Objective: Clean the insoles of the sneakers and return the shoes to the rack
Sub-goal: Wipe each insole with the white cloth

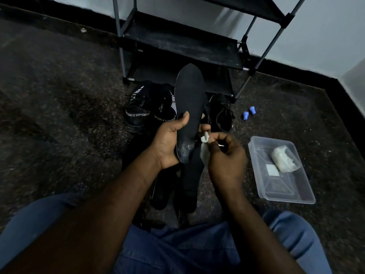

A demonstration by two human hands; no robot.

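My left hand (167, 143) grips a black insole (189, 103) by its heel end and holds it upright, toe pointing toward the rack. My right hand (227, 155) pinches a small white wipe (205, 138) right beside the insole's heel edge. On the floor behind stand two black sneakers with white "SPORT" lettering (138, 113) and another black sneaker (222, 113). More dark insoles (190, 180) lie on the floor below my hands. The black shoe rack (183, 48) stands against the wall with bare shelves.
A clear plastic tray (280, 186) holding a white wad and a small white square sits on the floor at right. Two small blue caps (248, 112) lie near the rack's right leg. My knees in blue jeans fill the bottom of the view.
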